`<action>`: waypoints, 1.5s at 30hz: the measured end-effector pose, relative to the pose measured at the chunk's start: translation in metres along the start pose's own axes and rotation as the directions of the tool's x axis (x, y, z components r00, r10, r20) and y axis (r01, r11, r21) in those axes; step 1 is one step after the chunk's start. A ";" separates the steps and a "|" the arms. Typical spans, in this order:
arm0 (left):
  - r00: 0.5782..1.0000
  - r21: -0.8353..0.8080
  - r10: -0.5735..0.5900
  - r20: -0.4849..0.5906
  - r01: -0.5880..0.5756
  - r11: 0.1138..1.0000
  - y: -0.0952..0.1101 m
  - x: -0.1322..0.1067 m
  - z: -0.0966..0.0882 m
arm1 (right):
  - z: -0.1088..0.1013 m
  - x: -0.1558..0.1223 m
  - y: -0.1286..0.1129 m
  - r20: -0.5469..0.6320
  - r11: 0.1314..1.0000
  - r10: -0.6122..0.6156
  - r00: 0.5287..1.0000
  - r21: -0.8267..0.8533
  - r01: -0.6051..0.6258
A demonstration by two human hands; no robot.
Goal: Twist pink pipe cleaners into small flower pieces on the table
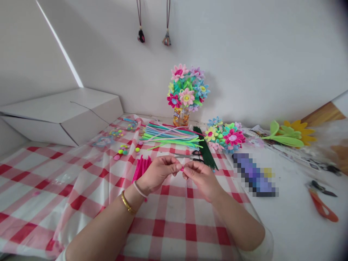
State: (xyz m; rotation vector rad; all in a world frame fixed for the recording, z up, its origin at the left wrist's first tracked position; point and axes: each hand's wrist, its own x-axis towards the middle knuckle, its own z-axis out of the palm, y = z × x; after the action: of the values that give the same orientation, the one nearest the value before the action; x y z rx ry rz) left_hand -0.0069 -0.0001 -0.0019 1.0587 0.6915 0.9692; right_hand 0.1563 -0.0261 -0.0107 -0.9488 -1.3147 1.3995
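Note:
My left hand (159, 172) and my right hand (199, 177) meet above the red-and-white checked tablecloth (81, 188). Both pinch a small pink pipe-cleaner piece (181, 168) between their fingertips; most of it is hidden by the fingers. A bundle of pink pipe cleaners (141, 166) lies just left of my left hand. Scissors (194, 155) lie on the cloth right behind my hands. My left wrist wears a gold bangle and a pale bracelet.
Loose pastel pipe cleaners (171, 136), dark green stems (206, 152) and pompoms (123, 149) lie behind. A flower bouquet in a jar (187, 90) stands at the wall, a smaller bunch (227, 136) at its right. White box (62, 114) back left; orange snips (323, 206) right.

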 end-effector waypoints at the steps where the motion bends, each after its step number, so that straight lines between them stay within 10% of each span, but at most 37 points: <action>1: 1.000 -0.021 -0.003 0.023 0.004 1.000 0.000 0.000 0.001 | 0.000 0.000 0.001 0.022 0.999 -0.005 1.000 0.036 0.004; 7: 0.993 -0.149 0.006 0.117 0.012 0.989 0.000 -0.001 0.003 | 0.005 0.003 0.008 0.061 0.964 -0.064 0.996 0.264 0.046; 20: 0.977 -0.172 -0.067 0.204 0.103 0.980 -0.002 0.001 -0.003 | 0.002 0.003 0.010 0.070 0.973 -0.115 0.991 0.208 0.099; 31: 0.998 -0.147 -0.069 0.011 0.070 0.987 -0.006 0.003 -0.003 | -0.004 0.006 0.006 -0.032 0.999 -0.049 0.998 -0.020 0.048; 45: 0.988 -0.195 -0.092 0.126 0.115 0.974 -0.007 0.001 -0.005 | -0.004 0.006 0.006 0.026 0.993 -0.047 0.999 0.107 0.044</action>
State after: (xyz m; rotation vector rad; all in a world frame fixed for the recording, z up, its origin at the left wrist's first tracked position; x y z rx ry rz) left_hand -0.0087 0.0019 -0.0104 0.8836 0.5349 0.8611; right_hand 0.1578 -0.0189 -0.0167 -0.8260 -1.2622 1.4382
